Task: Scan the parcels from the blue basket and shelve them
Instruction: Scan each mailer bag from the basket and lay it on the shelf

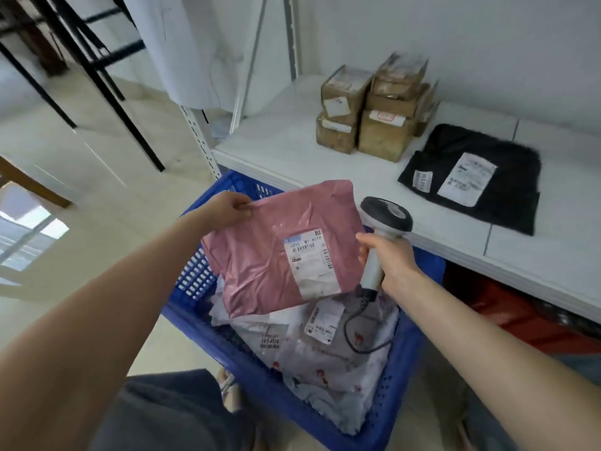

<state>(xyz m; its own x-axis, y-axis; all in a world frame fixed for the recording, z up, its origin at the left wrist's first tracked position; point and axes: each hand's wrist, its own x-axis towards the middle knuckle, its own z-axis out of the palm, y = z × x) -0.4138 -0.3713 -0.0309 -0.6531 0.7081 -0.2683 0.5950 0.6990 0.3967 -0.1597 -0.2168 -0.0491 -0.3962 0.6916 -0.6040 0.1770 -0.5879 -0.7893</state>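
Bottom of frame: both bare forearms reaching up and inward toward centre.

Lower centre: blue basket (pixel 387 415), part-filled with grey and white parcels (pixel 328 362), labels up. Scanner cable (pixel 353 333) looping down over them.

Centre: pink parcel (pixel 279 245) held clear above the basket, tilted, long axis running from upper left to lower right of the frame. White label (pixel 310 263) on its right half, face up, barcode strip along the label's right edge.

Left hand (pixel 224 209): fingers closed, pinching the parcel's upper-left corner. Sole support of the parcel, as far as visible.

Right hand (pixel 388 260): fingers wrapped around the grip of the scanner (pixel 383 229), just right of the parcel's right edge. Scanner head above the hand, window apparently facing away from the camera and not down at the label; exact aim cannot be told.

Key relation: label directly left of the scanner hand, close beside it. Right hand nearer the barcode; left hand at the far corner. Judged step: scan not yet confirmed. Likely requirement: tip the scanner head left and down onto the label, or turn the parcel toward the head.

Upper right: white shelf (pixel 374 187) behind the basket, carrying stacked cardboard boxes (pixel 374 109) and a black parcel (pixel 471 180). Free shelf area just beyond the pink parcel, suited to placing after the scan.
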